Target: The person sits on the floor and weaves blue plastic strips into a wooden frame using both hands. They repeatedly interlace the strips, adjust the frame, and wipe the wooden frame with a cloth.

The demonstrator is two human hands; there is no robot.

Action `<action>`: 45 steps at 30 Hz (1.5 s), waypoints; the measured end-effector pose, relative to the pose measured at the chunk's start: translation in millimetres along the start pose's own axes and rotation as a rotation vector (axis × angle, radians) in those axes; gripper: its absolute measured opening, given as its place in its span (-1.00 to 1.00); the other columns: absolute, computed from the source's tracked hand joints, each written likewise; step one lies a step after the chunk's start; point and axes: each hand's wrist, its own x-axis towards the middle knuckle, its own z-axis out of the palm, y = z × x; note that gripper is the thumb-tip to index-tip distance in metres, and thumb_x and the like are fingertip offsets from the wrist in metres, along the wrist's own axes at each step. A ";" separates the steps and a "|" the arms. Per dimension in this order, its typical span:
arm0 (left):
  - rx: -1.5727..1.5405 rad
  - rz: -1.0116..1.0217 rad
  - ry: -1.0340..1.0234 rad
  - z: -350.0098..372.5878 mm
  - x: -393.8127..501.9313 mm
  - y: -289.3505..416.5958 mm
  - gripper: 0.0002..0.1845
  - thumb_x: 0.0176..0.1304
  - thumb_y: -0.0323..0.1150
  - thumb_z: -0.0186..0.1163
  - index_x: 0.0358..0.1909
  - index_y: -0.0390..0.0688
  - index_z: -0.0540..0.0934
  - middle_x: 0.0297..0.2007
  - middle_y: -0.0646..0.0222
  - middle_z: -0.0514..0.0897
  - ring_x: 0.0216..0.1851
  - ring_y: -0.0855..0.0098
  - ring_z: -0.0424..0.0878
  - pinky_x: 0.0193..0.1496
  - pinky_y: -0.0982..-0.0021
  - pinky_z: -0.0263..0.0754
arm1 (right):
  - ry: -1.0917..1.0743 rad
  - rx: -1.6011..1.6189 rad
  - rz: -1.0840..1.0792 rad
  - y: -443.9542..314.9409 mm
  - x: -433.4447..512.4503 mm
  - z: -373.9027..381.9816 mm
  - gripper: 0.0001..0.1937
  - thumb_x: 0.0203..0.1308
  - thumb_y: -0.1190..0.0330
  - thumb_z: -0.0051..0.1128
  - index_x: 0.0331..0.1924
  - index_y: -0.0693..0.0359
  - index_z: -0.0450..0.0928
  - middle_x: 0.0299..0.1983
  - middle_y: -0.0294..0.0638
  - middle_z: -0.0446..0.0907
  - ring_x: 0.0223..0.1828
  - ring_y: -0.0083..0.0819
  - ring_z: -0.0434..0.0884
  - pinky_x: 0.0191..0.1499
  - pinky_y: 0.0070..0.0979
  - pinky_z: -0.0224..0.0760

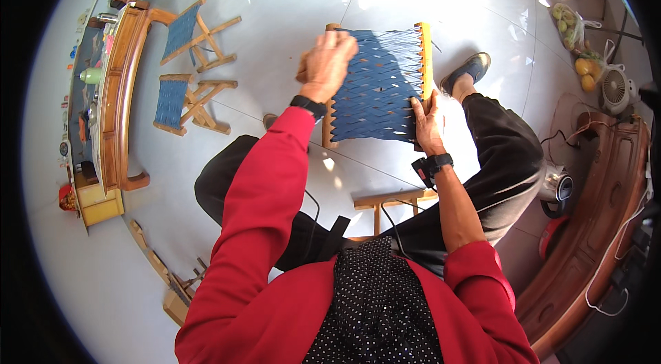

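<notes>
In front of me is a wooden stool with a seat woven from blue strips (379, 85), laced to a wood rail on each side. My left hand (327, 63) is at the upper part of the left rail (330, 124), its fingers curled together over the edge of the weave; what they pinch is hidden. Against the lower part of the right rail (426, 54) lies my right hand (427, 119), its thumb on the woven strips and its fingers around the wood. The stool's legs are hidden beneath the seat.
Two folding stools with blue woven seats (181, 36) (171, 102) stand at the left, beside a wooden table (121, 95). Between my legs is a wooden stool bar (395, 199). At right are a small fan (615, 89), bagged fruit (586, 72), a kettle (557, 186) and a wooden cabinet (594, 219).
</notes>
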 end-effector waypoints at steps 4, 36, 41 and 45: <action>-0.137 -0.287 -0.099 10.0 9.6 -15.7 -0.63 0.10 -0.61 0.23 -0.06 -0.02 0.57 -0.11 0.26 0.53 -0.01 0.19 0.53 0.03 0.19 0.51 | 0.009 -0.003 0.006 -1.4 -1.1 0.5 -0.36 0.39 0.10 0.17 0.41 0.21 0.23 -0.04 0.05 0.67 -0.02 -0.20 0.67 0.07 -0.32 0.49; 0.099 -0.055 0.005 1.1 -31.6 -17.0 -0.59 0.22 -0.50 0.21 0.10 0.09 0.59 -0.04 0.30 0.54 -0.02 0.15 0.55 -0.05 0.18 0.56 | 0.009 0.017 -0.018 -2.8 -1.3 0.7 -0.35 0.41 0.07 0.15 0.42 0.25 0.22 -0.05 0.06 0.67 -0.09 -0.28 0.68 0.00 -0.37 0.53; 0.050 -0.356 -0.272 -20.6 -67.2 -73.9 -0.55 0.19 -0.44 0.22 0.16 0.01 0.59 -0.03 0.19 0.58 0.04 0.04 0.55 0.04 0.16 0.54 | -0.015 0.012 0.007 -6.8 0.3 -0.2 -0.32 0.41 0.08 0.16 0.43 0.29 0.20 -0.06 0.06 0.67 -0.10 -0.27 0.68 0.02 -0.38 0.53; 0.080 -0.575 -0.175 -33.7 -85.8 -112.8 -0.45 0.20 -0.41 0.17 0.30 -0.10 0.48 0.11 0.03 0.49 0.16 -0.04 0.45 0.18 0.08 0.45 | 0.024 0.010 -0.003 -5.3 -0.6 1.3 -0.34 0.41 0.09 0.16 0.42 0.28 0.21 -0.10 0.04 0.68 -0.13 -0.28 0.67 0.02 -0.37 0.53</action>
